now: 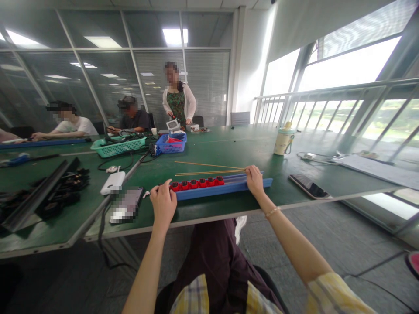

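Desk (222, 146) bears a blue tray (212, 191), its ends clasped by the fingers of the left hand (163, 201) and right hand (255, 180), seemingly to steady it. Behind the tray lie thin sticks (203, 164), whether pinched I can't tell; inside it, red blocks (194, 183).

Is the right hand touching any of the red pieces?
Apart: the head view shows a stretch of the blue rail between the right hand and the nearest red piece.
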Demonstrator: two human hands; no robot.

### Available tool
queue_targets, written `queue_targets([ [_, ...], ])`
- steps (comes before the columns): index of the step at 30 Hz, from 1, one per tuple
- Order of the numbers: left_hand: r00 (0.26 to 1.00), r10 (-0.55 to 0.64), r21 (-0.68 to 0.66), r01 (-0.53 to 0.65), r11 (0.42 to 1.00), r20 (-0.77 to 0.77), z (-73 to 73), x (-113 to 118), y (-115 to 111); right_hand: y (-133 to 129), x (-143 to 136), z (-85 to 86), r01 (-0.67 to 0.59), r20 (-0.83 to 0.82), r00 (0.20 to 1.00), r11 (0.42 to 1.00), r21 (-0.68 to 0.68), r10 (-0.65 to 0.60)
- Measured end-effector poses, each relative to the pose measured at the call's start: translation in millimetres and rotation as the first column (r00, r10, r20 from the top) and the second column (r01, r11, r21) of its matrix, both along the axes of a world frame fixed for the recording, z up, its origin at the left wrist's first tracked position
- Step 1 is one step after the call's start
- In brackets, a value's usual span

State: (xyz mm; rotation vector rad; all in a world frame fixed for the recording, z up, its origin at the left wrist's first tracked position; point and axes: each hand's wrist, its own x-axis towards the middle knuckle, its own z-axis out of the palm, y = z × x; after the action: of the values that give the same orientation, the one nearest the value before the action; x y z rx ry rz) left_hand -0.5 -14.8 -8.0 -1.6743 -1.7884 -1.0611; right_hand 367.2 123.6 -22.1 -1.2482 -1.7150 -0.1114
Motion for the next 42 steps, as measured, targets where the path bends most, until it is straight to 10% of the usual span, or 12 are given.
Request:
queue_targets([
  [42,0.999,-0.033,0.067,0.033,0.997,-0.001,0.1,0,1,5,-1,-6.5,-0.260,-0.010,0.964,0.955,0.146,0.264],
])
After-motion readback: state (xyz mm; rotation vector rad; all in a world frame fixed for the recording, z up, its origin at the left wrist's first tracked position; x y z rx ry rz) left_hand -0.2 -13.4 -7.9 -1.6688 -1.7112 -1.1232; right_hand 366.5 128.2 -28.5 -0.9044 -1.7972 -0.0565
